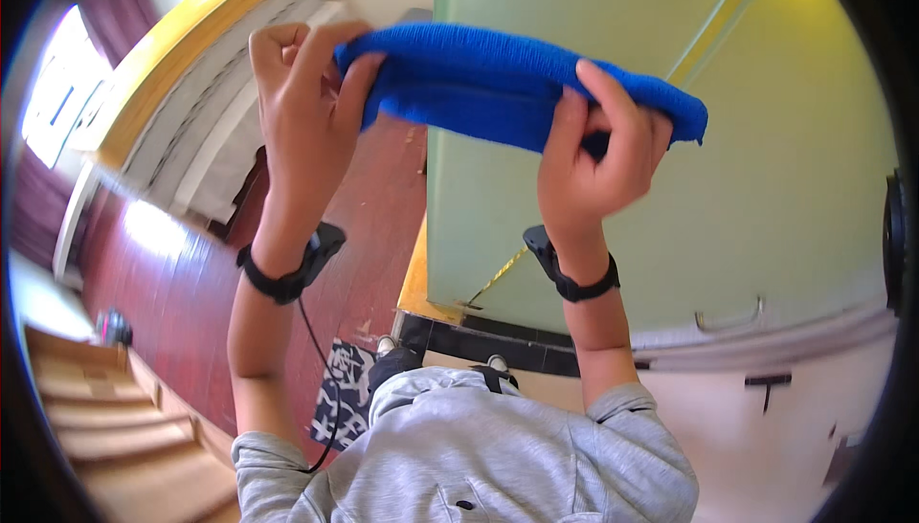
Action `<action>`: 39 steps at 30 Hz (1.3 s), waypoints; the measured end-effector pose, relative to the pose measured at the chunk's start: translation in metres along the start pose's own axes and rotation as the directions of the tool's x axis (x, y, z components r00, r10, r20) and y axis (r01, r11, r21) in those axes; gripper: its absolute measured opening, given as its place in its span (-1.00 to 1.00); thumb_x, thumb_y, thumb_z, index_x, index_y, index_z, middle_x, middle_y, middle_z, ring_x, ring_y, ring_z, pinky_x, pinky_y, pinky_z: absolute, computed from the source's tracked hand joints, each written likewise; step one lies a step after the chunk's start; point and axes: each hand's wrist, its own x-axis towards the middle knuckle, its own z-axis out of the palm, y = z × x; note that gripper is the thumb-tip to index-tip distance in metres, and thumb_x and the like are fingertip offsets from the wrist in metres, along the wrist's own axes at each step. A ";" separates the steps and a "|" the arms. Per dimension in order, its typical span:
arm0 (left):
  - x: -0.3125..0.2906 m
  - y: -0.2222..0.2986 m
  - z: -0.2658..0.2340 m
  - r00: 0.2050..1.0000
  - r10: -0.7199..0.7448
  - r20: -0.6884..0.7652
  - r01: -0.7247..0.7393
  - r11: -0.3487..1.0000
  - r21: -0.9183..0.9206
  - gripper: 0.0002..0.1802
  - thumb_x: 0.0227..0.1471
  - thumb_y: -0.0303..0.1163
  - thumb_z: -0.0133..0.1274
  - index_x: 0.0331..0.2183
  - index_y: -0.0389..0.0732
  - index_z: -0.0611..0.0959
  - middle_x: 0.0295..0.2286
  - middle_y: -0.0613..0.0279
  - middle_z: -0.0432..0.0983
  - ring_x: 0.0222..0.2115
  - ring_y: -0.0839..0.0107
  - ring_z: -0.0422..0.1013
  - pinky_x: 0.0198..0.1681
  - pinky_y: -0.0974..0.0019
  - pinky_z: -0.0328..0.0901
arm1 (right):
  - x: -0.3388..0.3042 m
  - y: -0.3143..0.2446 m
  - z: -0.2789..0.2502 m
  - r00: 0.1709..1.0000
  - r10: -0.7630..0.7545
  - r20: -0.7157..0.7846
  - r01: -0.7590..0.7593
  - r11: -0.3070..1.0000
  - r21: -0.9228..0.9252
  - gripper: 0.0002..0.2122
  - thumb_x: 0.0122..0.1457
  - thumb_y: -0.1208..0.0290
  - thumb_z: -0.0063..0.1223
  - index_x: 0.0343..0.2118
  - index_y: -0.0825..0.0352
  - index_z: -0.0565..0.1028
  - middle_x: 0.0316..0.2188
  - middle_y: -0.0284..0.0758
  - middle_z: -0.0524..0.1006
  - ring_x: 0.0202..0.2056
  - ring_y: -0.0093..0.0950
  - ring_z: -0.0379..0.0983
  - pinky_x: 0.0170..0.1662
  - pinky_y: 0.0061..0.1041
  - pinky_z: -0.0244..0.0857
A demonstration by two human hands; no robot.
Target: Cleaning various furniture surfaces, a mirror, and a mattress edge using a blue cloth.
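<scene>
A folded bright blue cloth (pixel 469 83) is stretched sideways between my two raised hands, in front of a pale green frosted glass panel. My left hand (pixel 311 88) pinches its left end between thumb and fingers. Farther along, my right hand (pixel 605 155) grips the lower edge right of the middle, thumb and forefinger pressed on the fabric. The cloth's right end sticks out past that hand. Some fingers of both hands are partly hidden. Each wrist wears a black strap with a small device; a cable hangs from the left strap (pixel 278 279).
The frosted glass panel (pixel 574 236) fills the centre and right, with a dark tiled sill (pixel 536 346) at its foot. Reddish wood floor (pixel 373 236) lies to the left, with a patterned mat (pixel 343 391) near my feet. Wooden shelves (pixel 115 418) stand at the lower left.
</scene>
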 end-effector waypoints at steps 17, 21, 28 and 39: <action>0.017 -0.003 0.078 0.970 0.113 0.215 0.110 0.584 -0.804 0.03 0.06 -0.37 0.20 0.31 -0.34 -0.12 0.15 -0.20 0.13 0.14 0.11 0.21 0.19 0.15 0.17 | -0.020 0.001 0.038 0.987 -0.101 0.126 0.156 0.802 -0.576 -0.32 0.30 -0.19 -0.41 0.36 0.15 0.07 0.33 0.28 -0.18 0.30 0.38 -0.32 0.19 0.36 -0.35; -0.011 -0.023 0.087 0.929 0.197 0.312 0.119 0.641 -0.759 0.11 0.01 -0.29 0.24 0.31 -0.37 -0.15 0.29 -0.33 -0.22 0.31 -0.22 -0.18 0.32 0.03 -0.10 | -0.066 -0.001 0.039 0.987 -0.046 0.153 0.126 0.814 -0.567 -0.29 0.29 -0.22 -0.40 0.38 0.13 -0.01 0.34 0.27 -0.25 0.29 0.42 -0.37 0.18 0.40 -0.42; -0.096 -0.077 0.118 0.863 0.261 0.433 0.187 0.630 -0.754 0.17 0.02 -0.20 0.23 0.32 -0.31 -0.23 0.33 -0.23 -0.39 0.35 -0.13 -0.35 0.36 0.06 -0.21 | -0.193 0.000 0.038 0.945 0.080 0.316 0.098 0.854 -0.511 -0.33 0.24 -0.23 -0.24 0.36 -0.12 0.00 0.35 0.24 -0.36 0.28 0.44 -0.48 0.17 0.44 -0.56; -0.231 -0.118 0.137 0.739 0.189 0.647 0.347 0.716 -0.605 0.12 0.06 -0.13 0.17 0.33 -0.27 -0.21 0.33 -0.22 -0.39 0.34 -0.16 -0.32 0.35 0.07 -0.13 | -0.365 0.008 0.015 0.894 0.009 0.448 0.213 0.871 -0.442 -0.36 0.18 -0.08 0.03 0.32 -0.25 0.09 0.39 -0.19 -0.12 0.39 0.04 -0.42 0.30 0.14 -0.53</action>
